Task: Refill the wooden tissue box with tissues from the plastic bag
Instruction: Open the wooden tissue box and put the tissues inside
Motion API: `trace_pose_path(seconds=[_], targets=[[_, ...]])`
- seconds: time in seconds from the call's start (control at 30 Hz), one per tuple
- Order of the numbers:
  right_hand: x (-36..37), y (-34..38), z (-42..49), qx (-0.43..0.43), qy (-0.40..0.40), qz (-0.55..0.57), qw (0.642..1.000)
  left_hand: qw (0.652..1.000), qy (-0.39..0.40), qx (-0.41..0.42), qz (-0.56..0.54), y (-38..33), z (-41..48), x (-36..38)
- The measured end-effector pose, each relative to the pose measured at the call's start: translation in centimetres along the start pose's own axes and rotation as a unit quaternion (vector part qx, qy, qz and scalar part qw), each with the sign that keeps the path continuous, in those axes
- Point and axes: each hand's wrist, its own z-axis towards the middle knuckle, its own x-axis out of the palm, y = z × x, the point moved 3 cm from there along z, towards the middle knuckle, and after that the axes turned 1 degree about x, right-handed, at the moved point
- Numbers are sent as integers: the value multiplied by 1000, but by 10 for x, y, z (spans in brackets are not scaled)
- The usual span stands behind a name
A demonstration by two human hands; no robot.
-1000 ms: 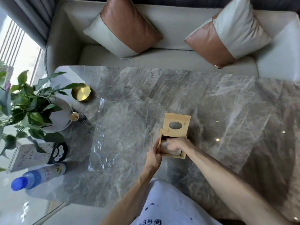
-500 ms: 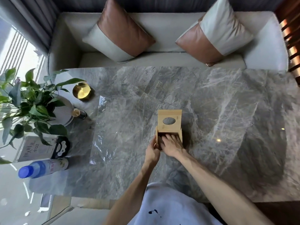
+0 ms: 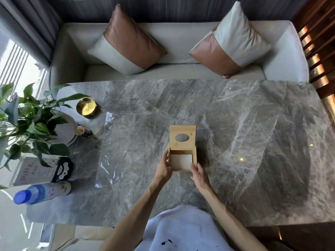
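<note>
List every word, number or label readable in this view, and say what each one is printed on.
"02": on the white sign card standing at the table's left edge; the larger characters above it are too blurred to read.
Label on the blue-capped bottle: pink and blue print, too blurred to read.
Dark print on the person's white shirt: only specks show, unreadable.
The wooden tissue box carries no text.
</note>
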Motion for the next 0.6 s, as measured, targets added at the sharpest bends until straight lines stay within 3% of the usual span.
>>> trace_pose_path(seconds=[0.1,0.2,0.3,0.37,0.47,0.6], targets=[[-11,5,1,-21,16,-25,999,1000,23,-6,-14,-5,-1,-4],[-27,25,5,-24,32,45,998,1000,8,-18,4,-17,0,-17],[-30,60,13,34,86,163,982,999,39,7,-8,-43,5,-23],[-28,81,19,73,116,193,972,996,83,-19,-30,-62,11,-18],[-28,89,25,104,117,204,966,990,118,-53,-51,-81,17,-10],[-36,80,29,113,104,244,958,982,104,-71,-142,-66,25,-19]])
